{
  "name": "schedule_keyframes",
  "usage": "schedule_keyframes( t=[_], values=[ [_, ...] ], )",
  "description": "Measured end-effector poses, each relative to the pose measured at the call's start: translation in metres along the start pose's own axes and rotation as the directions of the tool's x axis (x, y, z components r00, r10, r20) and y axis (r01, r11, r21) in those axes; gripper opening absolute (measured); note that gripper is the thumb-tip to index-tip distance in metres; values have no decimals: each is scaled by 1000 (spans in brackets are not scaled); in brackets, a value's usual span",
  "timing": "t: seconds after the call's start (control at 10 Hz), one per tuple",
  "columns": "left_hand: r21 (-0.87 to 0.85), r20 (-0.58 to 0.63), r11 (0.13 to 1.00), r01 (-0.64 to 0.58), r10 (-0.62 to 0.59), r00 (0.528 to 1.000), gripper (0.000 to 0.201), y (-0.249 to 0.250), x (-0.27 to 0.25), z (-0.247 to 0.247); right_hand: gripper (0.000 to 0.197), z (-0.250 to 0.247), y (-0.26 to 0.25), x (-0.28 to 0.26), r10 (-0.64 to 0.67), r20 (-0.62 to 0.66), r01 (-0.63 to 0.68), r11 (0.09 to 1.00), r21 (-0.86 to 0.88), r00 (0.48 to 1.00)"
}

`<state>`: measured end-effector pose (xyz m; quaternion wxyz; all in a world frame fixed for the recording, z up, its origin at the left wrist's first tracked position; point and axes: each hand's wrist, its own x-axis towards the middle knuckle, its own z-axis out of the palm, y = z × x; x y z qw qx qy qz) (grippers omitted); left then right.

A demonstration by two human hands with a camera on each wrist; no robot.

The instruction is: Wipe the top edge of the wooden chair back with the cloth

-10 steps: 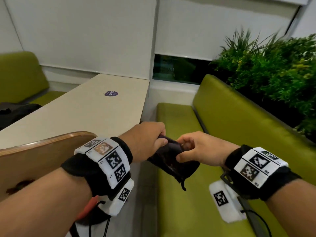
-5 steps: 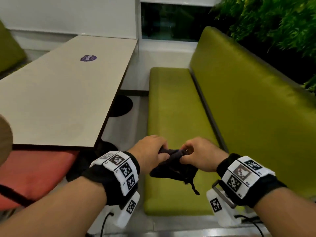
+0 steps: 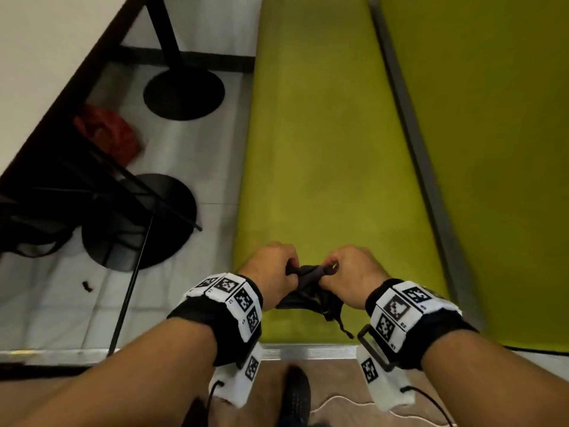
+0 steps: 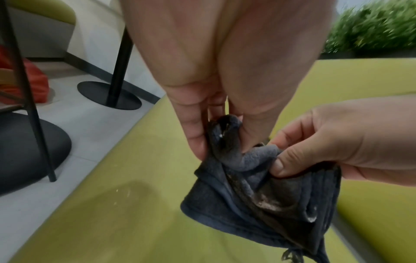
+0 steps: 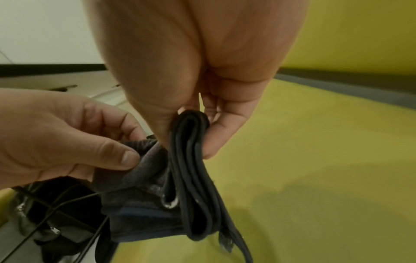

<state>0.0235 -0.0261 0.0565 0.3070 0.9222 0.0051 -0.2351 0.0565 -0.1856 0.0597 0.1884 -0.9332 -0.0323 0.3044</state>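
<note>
Head view: both hands' fingers [image 3: 292, 264] pinch cloth [image 3: 308, 274] over green bench [image 3: 323, 149], seemingly clear.

hands: left hand [image 3: 271, 269] left of right hand [image 3: 351, 269], close together, near centre
cloth: cloth [image 3: 309, 289] between both hands, held by both, hangs below them, above the near end of the bench seat
bench: bench seat [image 3: 320, 155] runs near to far through the centre; bench back [image 3: 492, 143] on its right
table: table top [image 3: 46, 57] far left; two table bases [image 3: 184, 94] on the floor [image 3: 197, 229] left of the bench, one farther, one nearer
bag: bag [image 3: 107, 135] on the floor under the table, left of the far base
shoe: shoe [image 3: 294, 399] near, below the hands
</note>
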Motion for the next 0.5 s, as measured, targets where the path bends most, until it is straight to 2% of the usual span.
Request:
schedule_keyframes(
  t=[0.2,0.4,0.5],
  values=[
    [9,-62,1000,21,-20,998,13,-35,50,40,8,35,19,56,-13,-48,9,996,-86,999],
    [67,-68,996,50,-46,997,13,-39,64,52,10,39,24,68,-37,-7,36,988,-150,999],
    [106,-108,992,63,-52,993,23,-34,57,39,27,22,17,60,-82,18,84,973,-214,997]
  ],
)
